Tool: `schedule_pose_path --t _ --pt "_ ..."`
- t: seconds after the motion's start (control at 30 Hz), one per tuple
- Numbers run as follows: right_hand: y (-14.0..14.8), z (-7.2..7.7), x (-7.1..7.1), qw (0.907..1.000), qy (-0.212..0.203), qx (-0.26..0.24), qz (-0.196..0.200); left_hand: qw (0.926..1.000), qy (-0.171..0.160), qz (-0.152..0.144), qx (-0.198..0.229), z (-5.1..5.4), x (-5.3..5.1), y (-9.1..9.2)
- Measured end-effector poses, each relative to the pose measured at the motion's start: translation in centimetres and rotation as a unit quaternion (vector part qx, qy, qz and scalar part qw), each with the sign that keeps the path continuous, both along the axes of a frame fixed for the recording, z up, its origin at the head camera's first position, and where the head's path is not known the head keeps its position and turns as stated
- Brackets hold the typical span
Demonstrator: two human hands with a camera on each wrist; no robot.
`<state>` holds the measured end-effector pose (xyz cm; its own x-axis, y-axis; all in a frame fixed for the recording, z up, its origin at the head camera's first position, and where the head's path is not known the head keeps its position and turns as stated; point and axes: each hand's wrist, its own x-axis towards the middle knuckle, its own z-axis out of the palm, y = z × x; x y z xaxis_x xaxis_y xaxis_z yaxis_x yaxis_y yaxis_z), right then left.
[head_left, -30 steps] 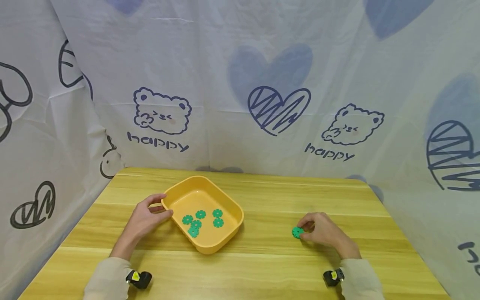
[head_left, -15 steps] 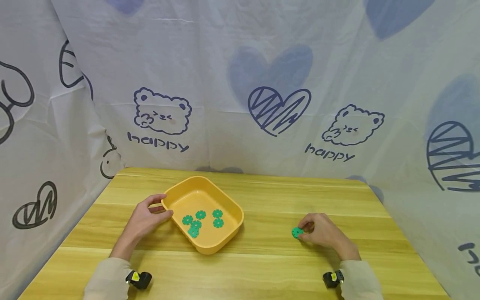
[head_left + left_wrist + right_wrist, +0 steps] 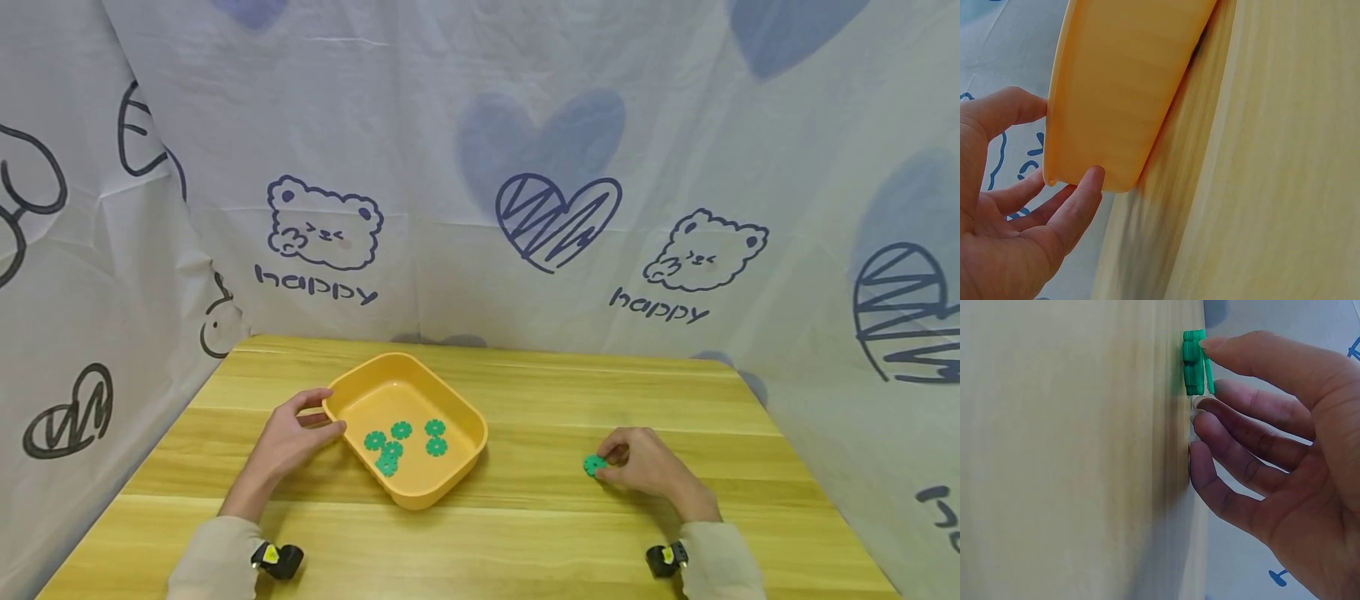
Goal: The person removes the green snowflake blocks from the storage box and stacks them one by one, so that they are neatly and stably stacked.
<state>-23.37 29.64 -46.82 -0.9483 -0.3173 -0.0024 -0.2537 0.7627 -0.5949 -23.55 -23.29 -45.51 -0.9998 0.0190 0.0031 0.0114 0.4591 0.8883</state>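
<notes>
A yellow plastic tray (image 3: 450,408) with rounded corners stands on the left half of the table. Several green notched discs (image 3: 435,427) lie flat on its floor. At the tray's left corner my left hand (image 3: 288,433) holds on, thumb and fingers spread round the outside of rim and wall. To the right, my right hand (image 3: 648,462) pinches at a small stack of green notched discs (image 3: 593,465) standing on the tabletop. Seen from the right wrist, one thin green disc (image 3: 1209,374) tilts away from the thicker stack under the thumb; the other fingers are bent.
The wooden table (image 3: 525,550) has a light yellow grain. White cloth (image 3: 435,150) printed with hearts and bears hangs behind and at both sides. Each wrist carries a small black camera (image 3: 279,559).
</notes>
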Motion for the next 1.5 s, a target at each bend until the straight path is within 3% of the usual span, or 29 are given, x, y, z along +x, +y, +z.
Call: schedule_pose_path --t 1.0,1.3,1.5 --pt "0.2 -0.2 0.0 1.0000 0.001 0.005 0.003 1.0000 0.004 0.000 -0.001 0.0 -0.1 0.0" --pt "-0.3 1.0 0.0 0.9999 -0.006 -0.005 -0.007 1.0000 0.002 0.000 -0.002 0.0 -0.1 0.0" --pt "-1.5 2.2 -0.4 0.9989 0.031 0.000 0.034 1.0000 0.000 0.000 -0.002 0.0 0.0 0.0"
